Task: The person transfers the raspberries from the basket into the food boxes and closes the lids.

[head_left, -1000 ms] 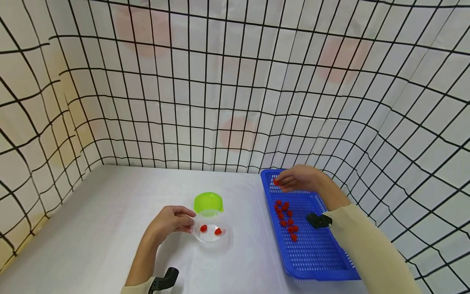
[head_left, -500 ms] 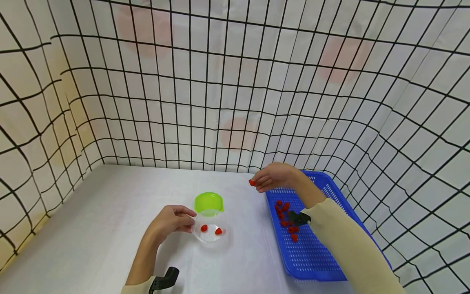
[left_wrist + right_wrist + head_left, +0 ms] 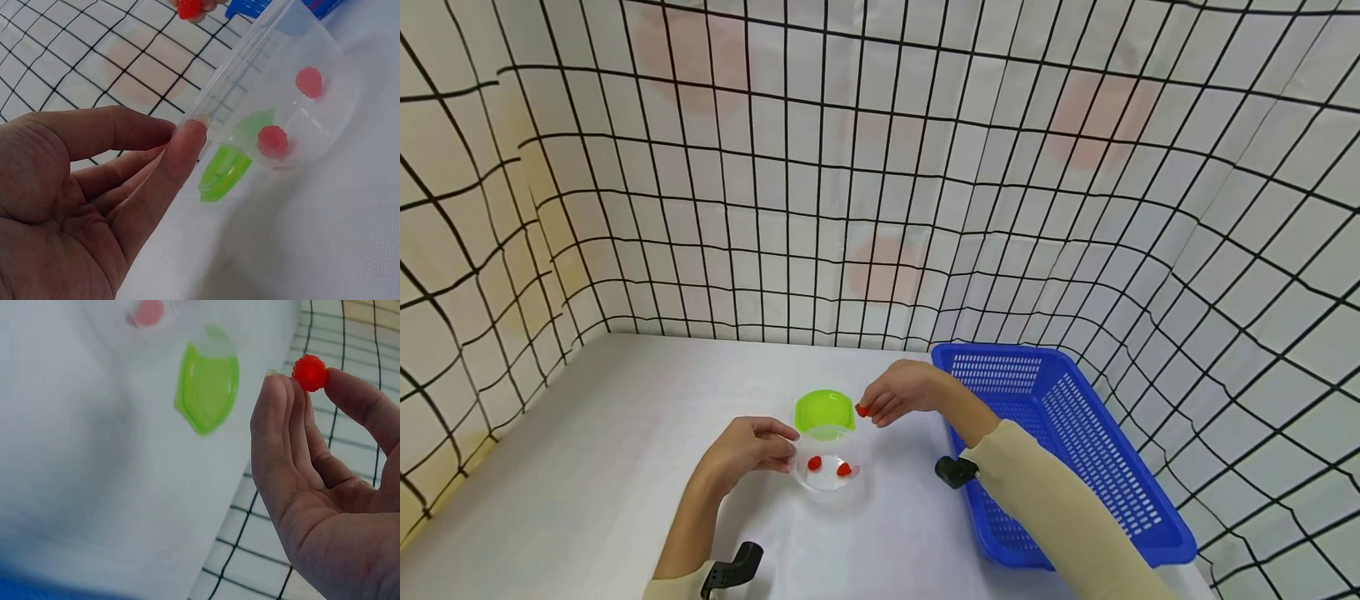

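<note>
above the table [image 3: 880, 550], near the green lid [image 3: 823, 410], the right hand [image 3: 901, 392] pinches a red raspberry [image 3: 310, 373], best held lightly, while the left hand [image 3: 751, 447] pinches the rim of the clear bowl [image 3: 829, 492] with two more raspberries [image 3: 309, 82] inside and should steady it. the right wrist view shows the held raspberry's bumps, lost in the head view, which alone shows most of the blue basket [image 3: 1157, 542].

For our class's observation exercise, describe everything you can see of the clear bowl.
The clear bowl is round, colourless and plastic-looking. It sits mouth up on the white table, holding two red berries. The left hand pinches its rim. A green lid-like piece lies just beyond; whether they touch is unclear.
</note>
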Demonstrator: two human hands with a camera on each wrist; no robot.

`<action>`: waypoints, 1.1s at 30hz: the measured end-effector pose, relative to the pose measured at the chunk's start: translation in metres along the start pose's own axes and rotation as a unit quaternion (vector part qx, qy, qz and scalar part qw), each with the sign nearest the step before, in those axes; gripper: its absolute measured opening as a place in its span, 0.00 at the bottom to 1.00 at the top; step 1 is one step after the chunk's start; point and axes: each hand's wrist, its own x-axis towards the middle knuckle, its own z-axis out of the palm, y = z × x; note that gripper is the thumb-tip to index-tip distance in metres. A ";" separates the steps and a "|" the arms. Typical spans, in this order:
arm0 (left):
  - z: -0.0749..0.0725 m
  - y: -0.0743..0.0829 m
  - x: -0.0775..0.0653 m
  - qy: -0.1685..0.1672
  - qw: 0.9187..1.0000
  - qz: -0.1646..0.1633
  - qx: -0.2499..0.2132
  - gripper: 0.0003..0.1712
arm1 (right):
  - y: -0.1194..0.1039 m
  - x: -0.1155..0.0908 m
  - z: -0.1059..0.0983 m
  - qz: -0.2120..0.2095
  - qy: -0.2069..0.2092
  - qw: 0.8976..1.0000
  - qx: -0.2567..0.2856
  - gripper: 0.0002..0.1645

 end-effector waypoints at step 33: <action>0.000 0.003 -0.002 -0.006 1.000 -0.001 -0.004 0.17 | 0.017 0.020 0.051 0.010 -0.033 0.999 -0.020 0.08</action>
